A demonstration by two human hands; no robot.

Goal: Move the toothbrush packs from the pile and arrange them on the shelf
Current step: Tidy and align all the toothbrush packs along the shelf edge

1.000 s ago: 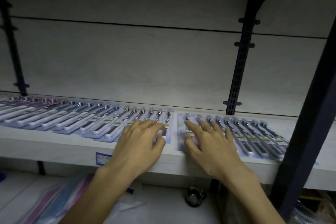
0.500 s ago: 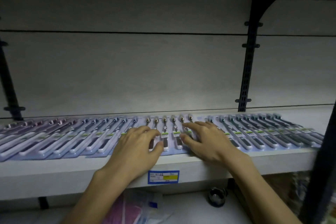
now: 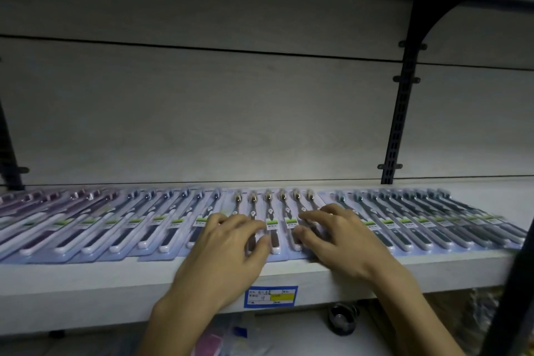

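I see the toothbrush packs (image 3: 268, 225) lying in one overlapping row along the shelf (image 3: 86, 277) front edge. My left hand (image 3: 228, 251) and right hand (image 3: 341, 237) rest on the middle packs, fingers (image 3: 310, 215) spread flat, gripping nothing.

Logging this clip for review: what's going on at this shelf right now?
A person is arranging toothbrush packs in an overlapping row along a white shelf. The left hand and the right hand both rest with spread fingers on the middle packs, as if to line them up. The row spans most of the shelf's width. A blue price label sits on the front edge.
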